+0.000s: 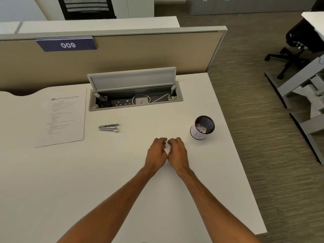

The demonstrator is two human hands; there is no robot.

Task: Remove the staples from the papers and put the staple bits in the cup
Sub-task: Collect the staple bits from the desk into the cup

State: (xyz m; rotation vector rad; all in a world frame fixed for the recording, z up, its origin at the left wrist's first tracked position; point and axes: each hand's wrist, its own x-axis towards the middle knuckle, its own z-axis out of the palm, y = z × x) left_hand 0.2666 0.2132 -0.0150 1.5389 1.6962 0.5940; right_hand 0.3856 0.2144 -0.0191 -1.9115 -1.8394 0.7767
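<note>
- A small white scrap (167,146) is pinched between the left hand (156,151) and right hand (177,150), fingertips meeting just above the desk (122,172).
- Whether a staple bit is inside cannot be told.
- Cup (203,128) stands near, right of the hands, already holding white bits.
- Papers (64,116) and staple remover (109,128) lie apart, untouched.
- Advice: the pinch should be kept tight and released only over the cup mouth.

White counter (122,172); black mesh cup (203,126) with white band; silver staple remover (109,127); white papers (62,118), dark print; navy sign (67,44), white numerals; beige partition (140,55).
</note>
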